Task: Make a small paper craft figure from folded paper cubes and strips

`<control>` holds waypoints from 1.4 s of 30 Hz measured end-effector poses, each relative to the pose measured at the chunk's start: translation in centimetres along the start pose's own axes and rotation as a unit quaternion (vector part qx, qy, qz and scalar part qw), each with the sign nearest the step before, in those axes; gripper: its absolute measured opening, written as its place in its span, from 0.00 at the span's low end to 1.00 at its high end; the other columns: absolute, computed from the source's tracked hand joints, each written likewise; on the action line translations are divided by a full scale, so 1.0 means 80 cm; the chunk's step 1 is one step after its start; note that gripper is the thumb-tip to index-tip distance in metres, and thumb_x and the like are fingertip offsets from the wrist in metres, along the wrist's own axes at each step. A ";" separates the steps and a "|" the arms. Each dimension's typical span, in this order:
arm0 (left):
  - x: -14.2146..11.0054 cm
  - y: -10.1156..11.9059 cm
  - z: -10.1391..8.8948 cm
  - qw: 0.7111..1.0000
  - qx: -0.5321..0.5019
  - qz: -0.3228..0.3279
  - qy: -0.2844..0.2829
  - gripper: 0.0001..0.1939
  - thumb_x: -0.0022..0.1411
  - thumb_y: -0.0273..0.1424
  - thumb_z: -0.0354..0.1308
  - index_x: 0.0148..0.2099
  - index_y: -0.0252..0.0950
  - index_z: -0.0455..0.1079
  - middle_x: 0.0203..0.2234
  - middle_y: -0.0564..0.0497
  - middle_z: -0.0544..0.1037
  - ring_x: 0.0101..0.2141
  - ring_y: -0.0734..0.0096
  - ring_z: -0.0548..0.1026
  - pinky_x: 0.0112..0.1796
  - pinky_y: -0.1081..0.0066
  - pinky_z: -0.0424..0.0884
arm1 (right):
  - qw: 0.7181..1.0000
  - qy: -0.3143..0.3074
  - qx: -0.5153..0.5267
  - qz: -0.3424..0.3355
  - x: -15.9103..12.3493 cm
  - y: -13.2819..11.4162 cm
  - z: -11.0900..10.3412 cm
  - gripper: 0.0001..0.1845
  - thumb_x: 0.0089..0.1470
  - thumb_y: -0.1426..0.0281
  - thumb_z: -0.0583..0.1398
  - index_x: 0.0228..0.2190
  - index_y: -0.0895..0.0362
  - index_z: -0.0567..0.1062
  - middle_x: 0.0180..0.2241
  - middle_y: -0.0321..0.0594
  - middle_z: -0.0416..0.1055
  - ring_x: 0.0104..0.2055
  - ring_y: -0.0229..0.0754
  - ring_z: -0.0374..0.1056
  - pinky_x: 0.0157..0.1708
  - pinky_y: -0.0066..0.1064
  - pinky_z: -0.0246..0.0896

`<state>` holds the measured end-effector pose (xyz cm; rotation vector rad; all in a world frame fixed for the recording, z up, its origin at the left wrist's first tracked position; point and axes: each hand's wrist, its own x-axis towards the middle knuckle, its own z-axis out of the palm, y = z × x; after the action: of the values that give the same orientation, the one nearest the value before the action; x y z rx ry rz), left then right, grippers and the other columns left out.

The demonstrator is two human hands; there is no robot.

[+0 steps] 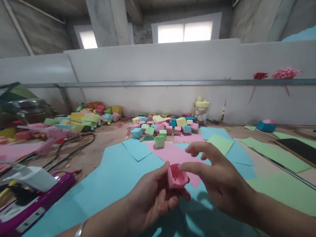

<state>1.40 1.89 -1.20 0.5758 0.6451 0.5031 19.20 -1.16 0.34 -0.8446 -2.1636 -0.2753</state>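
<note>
A small pink paper box (pixel 176 178), open at the top, rests in my left hand (pixel 156 193), with the thumb on its side and the fingers under it. My right hand (pixel 217 175) hovers at the box's right, its fingers spread apart. One of its fingertips reaches the box's rim; whether it touches the paper I cannot tell. Just beyond my hands stands a light green paper box (pixel 159 142) on a pink paper sheet (pixel 164 152). Blue paper sheets (pixel 118 171) lie under my hands.
Many small coloured paper boxes (pixel 163 127) are heaped ahead, near a jar with a yellow lid (pixel 201 111). At left are a pink glue gun (pixel 55 136), its cable and a purple power strip (pixel 41 198). Green sheets (pixel 292 193), a metal rod and a dark phone-like slab (pixel 301 149) lie right.
</note>
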 end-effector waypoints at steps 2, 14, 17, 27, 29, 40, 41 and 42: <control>0.001 0.002 -0.001 1.000 0.006 -0.017 -0.010 0.28 0.66 0.41 0.34 0.35 0.25 0.68 0.18 0.43 0.76 0.11 0.80 0.70 0.11 0.86 0.63 | 0.999 -0.005 -0.032 -0.032 -0.001 0.002 0.003 0.18 0.49 0.84 0.52 0.36 0.54 0.74 0.48 0.47 0.59 0.49 0.48 0.57 0.43 0.41 0.58; 0.011 -0.008 -0.021 0.990 0.085 -0.079 -0.080 0.24 0.63 0.40 0.41 0.32 0.25 0.70 0.16 0.46 0.75 0.12 0.79 0.71 0.10 0.85 0.62 | 0.992 0.001 -0.057 -0.111 -0.001 -0.007 0.004 0.06 0.54 0.74 0.59 0.25 0.57 0.71 0.45 0.37 0.69 0.49 0.43 0.60 0.49 0.42 0.51; 0.009 -0.004 -0.020 0.989 0.058 -0.112 -0.083 0.29 0.63 0.44 0.38 0.32 0.25 0.70 0.16 0.46 0.75 0.12 0.78 0.72 0.13 0.84 0.65 | 0.991 -0.023 -0.087 -0.097 0.000 -0.010 0.001 0.05 0.54 0.76 0.57 0.28 0.58 0.72 0.46 0.44 0.67 0.50 0.46 0.58 0.49 0.45 0.51; 0.007 -0.013 -0.010 0.990 0.123 -0.020 -0.073 0.21 0.61 0.43 0.44 0.31 0.31 0.67 0.15 0.53 0.69 0.11 0.83 0.63 0.12 0.82 0.54 | 0.986 -0.057 -0.081 -0.135 -0.003 -0.014 0.004 0.12 0.57 0.77 0.52 0.24 0.60 0.70 0.44 0.42 0.68 0.48 0.43 0.59 0.54 0.44 0.41; 0.003 -0.013 -0.004 0.992 0.126 0.017 -0.025 0.20 0.60 0.46 0.45 0.30 0.33 0.65 0.13 0.57 0.66 0.11 0.84 0.58 0.12 0.82 0.49 | 0.989 -0.042 -0.079 -0.116 -0.005 -0.013 0.005 0.09 0.56 0.77 0.53 0.27 0.60 0.71 0.44 0.43 0.68 0.48 0.44 0.59 0.53 0.44 0.44; 0.004 -0.021 -0.007 0.984 0.154 0.084 0.043 0.23 0.57 0.50 0.48 0.26 0.34 0.63 0.13 0.57 0.64 0.14 0.83 0.58 0.15 0.81 0.48 | 0.992 -0.021 -0.067 -0.106 -0.005 -0.012 0.011 0.12 0.57 0.81 0.50 0.27 0.60 0.71 0.40 0.39 0.71 0.44 0.38 0.61 0.54 0.41 0.42; 0.004 -0.020 -0.007 0.983 0.159 0.085 0.045 0.24 0.57 0.51 0.46 0.27 0.33 0.64 0.13 0.56 0.64 0.14 0.83 0.58 0.15 0.81 0.48 | 0.992 -0.024 -0.068 -0.102 -0.005 -0.011 0.011 0.12 0.57 0.81 0.50 0.28 0.60 0.71 0.40 0.39 0.70 0.45 0.39 0.61 0.54 0.41 0.42; 0.004 -0.019 -0.006 0.982 0.164 0.086 0.044 0.25 0.57 0.51 0.45 0.28 0.33 0.65 0.14 0.56 0.65 0.14 0.82 0.58 0.15 0.81 0.47 | 0.992 -0.026 -0.076 -0.097 -0.006 -0.011 0.011 0.11 0.56 0.81 0.51 0.28 0.60 0.71 0.42 0.41 0.70 0.46 0.41 0.60 0.54 0.42 0.43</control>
<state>1.68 1.14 -2.66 0.9296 0.7734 0.5914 18.35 -1.67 -0.54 -0.7322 -2.2998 -0.5258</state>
